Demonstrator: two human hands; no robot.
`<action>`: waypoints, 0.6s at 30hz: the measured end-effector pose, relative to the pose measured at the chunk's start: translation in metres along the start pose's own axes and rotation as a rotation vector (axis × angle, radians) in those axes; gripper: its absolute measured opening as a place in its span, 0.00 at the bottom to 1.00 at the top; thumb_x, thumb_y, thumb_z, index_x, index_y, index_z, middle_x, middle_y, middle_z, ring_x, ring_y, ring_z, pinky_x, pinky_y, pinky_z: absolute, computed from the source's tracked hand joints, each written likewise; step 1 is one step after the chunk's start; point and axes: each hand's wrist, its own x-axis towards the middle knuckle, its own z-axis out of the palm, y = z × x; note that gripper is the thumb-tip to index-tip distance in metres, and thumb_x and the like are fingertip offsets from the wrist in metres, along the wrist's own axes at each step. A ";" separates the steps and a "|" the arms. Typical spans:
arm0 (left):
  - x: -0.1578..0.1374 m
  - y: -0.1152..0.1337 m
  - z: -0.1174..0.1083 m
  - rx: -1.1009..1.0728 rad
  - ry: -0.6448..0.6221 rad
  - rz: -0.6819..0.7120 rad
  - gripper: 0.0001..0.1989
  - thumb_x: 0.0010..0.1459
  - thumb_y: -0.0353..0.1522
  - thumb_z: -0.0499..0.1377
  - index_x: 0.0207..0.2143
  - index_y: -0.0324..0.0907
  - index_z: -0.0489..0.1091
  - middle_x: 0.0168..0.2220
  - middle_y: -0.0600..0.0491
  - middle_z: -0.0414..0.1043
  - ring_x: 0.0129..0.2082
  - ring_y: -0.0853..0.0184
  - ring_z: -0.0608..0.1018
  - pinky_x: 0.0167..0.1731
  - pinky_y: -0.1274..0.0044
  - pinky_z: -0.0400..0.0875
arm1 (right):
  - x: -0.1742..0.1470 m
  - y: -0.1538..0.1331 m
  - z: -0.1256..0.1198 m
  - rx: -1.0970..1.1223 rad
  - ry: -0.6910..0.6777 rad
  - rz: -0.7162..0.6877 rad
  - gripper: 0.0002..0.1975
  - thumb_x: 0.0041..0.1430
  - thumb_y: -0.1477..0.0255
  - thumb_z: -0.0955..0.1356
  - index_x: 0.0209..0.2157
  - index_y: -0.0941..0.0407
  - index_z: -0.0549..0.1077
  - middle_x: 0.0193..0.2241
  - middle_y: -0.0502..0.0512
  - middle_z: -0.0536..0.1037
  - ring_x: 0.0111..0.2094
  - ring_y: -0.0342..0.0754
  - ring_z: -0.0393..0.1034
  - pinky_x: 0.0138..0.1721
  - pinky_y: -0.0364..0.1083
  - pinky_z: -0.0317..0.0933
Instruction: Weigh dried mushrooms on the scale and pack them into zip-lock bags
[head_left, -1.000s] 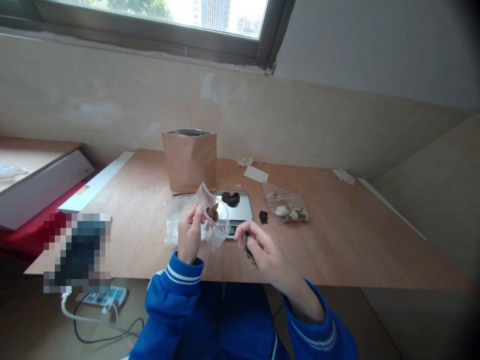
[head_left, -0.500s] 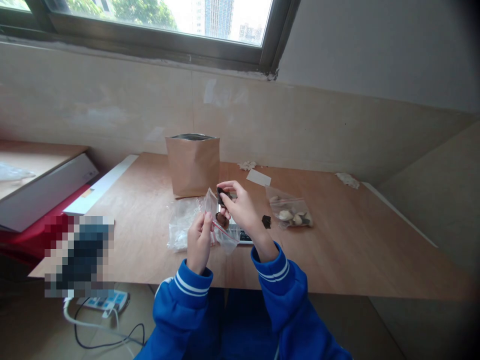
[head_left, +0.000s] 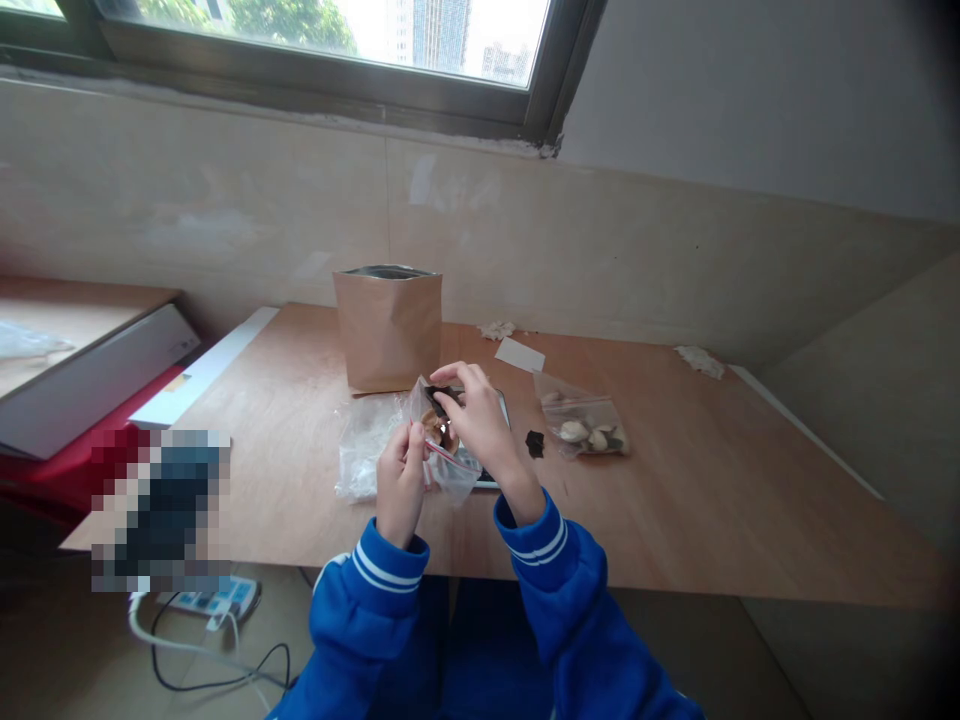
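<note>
My left hand [head_left: 401,478] pinches the edge of a clear zip bag [head_left: 457,482] with a red seal line. My right hand [head_left: 480,418] grips a dark, dried-looking piece [head_left: 444,400] between thumb and fingers, at the bag's mouth. Brown, glossy pieces [head_left: 439,430] show just below it; whether they lie inside the bag or behind it I cannot tell. Under the hands, a flat white-edged device [head_left: 489,480] is mostly hidden. Another dark piece [head_left: 535,443] lies on the table, to the right of my right hand.
An open brown paper pouch [head_left: 388,335] stands behind my hands. Clear plastic bags [head_left: 360,465] lie to the left. A zip bag of pale pieces [head_left: 589,430] rests at the right. Farther back are a white card [head_left: 520,355] and crumpled tissues [head_left: 699,361]. A blurred-out dark object [head_left: 169,510] sits at the left edge.
My right hand has shifted slightly left and lowered the dark piece to the bag's mouth. More of the brown pieces now shows. My left hand keeps its pinch on the bag.
</note>
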 end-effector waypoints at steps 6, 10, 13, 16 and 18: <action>0.001 0.000 0.000 0.007 0.012 -0.015 0.21 0.61 0.49 0.53 0.26 0.42 0.65 0.23 0.56 0.64 0.26 0.69 0.68 0.29 0.78 0.64 | -0.003 -0.007 -0.001 -0.201 0.035 -0.055 0.09 0.57 0.80 0.68 0.39 0.55 0.70 0.41 0.55 0.69 0.42 0.48 0.72 0.46 0.48 0.68; 0.005 -0.005 -0.002 -0.013 0.026 -0.039 0.21 0.60 0.50 0.53 0.27 0.42 0.66 0.25 0.56 0.65 0.27 0.69 0.68 0.31 0.77 0.67 | -0.002 -0.011 -0.008 -0.352 0.039 -0.121 0.04 0.64 0.70 0.65 0.40 0.54 0.70 0.42 0.55 0.70 0.39 0.49 0.72 0.40 0.48 0.67; 0.007 -0.006 -0.006 -0.012 0.050 -0.034 0.22 0.59 0.50 0.54 0.26 0.41 0.64 0.24 0.56 0.63 0.26 0.69 0.68 0.31 0.77 0.68 | 0.005 0.005 -0.015 -0.352 0.146 -0.101 0.11 0.68 0.66 0.59 0.39 0.54 0.70 0.40 0.55 0.70 0.37 0.48 0.71 0.40 0.47 0.65; 0.009 -0.005 -0.009 -0.014 0.057 -0.019 0.22 0.59 0.50 0.54 0.25 0.41 0.64 0.24 0.56 0.63 0.27 0.70 0.69 0.31 0.77 0.70 | 0.010 0.041 -0.017 -0.404 0.124 -0.043 0.13 0.68 0.68 0.58 0.41 0.56 0.71 0.43 0.60 0.70 0.41 0.51 0.70 0.46 0.50 0.63; 0.010 -0.003 -0.010 -0.018 0.060 -0.007 0.22 0.59 0.50 0.54 0.25 0.41 0.64 0.24 0.56 0.63 0.27 0.70 0.69 0.31 0.78 0.71 | 0.009 0.068 -0.014 -0.519 -0.002 -0.029 0.11 0.66 0.68 0.61 0.43 0.57 0.72 0.48 0.64 0.69 0.50 0.56 0.66 0.53 0.54 0.58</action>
